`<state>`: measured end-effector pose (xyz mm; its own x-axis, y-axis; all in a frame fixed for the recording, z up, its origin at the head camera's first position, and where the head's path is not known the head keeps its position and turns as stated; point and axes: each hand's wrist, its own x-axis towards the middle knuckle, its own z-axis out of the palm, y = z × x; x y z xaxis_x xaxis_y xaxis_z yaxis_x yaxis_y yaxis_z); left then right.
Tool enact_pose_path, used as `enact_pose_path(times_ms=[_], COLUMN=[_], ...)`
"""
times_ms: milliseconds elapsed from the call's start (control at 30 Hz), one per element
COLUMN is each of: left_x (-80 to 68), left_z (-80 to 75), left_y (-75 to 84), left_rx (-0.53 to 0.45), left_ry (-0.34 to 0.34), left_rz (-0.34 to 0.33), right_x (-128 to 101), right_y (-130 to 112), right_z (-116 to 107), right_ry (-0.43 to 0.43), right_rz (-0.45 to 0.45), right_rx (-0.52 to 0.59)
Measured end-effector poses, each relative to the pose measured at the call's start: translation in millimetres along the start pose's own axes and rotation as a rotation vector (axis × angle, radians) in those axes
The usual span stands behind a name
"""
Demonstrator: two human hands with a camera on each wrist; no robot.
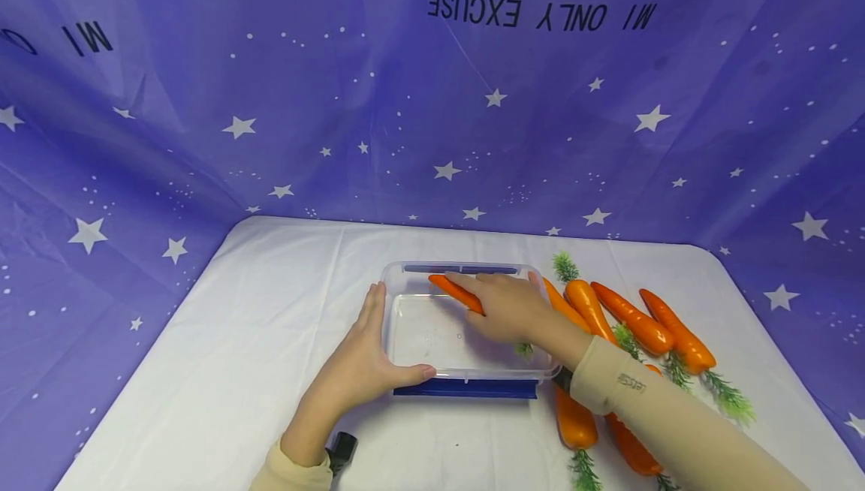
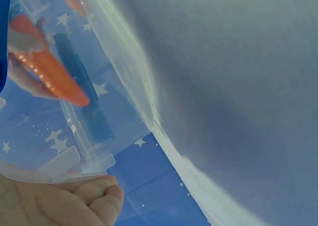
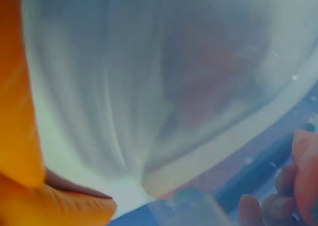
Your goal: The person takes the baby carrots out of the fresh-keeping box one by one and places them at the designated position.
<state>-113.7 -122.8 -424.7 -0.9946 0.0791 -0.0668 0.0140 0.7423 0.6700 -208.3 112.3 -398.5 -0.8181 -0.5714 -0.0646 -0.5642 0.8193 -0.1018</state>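
Note:
A clear plastic food container (image 1: 466, 373) with blue side clips stands on the white cloth. My left hand (image 1: 358, 359) holds its near left corner, thumb along the front rim and fingers against the left side. Inside the container's opening, my right hand (image 1: 507, 307) grips an orange carrot (image 1: 454, 292) whose tapered tip points left. Part of that carrot is hidden under the palm, while a green leafy top (image 1: 523, 350) shows below the hand. In the left wrist view, the held carrot (image 2: 52, 67) appears through the clear wall, with left fingers (image 2: 102, 196) at the rim.
Several carrots with green tops lie right of the container, among them one carrot (image 1: 679, 332) at the far right and another carrot (image 1: 576, 420) near the front. My right forearm crosses over some. A purple star-printed curtain (image 1: 432, 100) hangs behind the white-covered table (image 1: 270, 311).

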Motion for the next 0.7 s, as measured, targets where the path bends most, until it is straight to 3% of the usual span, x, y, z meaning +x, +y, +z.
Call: enact_pose_path(times_ms=[333, 700], left_x=[0.4, -0.4], left_z=[0.3, 0.0], left_y=[-0.2, 0.9], left_rx=[-0.005, 0.0], left_ry=[-0.001, -0.011], left_rz=[-0.001, -0.007], right_x=[-21, -53], right_y=[-2, 9], right_z=[-24, -46], right_ry=[0.056, 0.043], right_rz=[0.022, 0.112], right_rx=[-0.017, 0.031])
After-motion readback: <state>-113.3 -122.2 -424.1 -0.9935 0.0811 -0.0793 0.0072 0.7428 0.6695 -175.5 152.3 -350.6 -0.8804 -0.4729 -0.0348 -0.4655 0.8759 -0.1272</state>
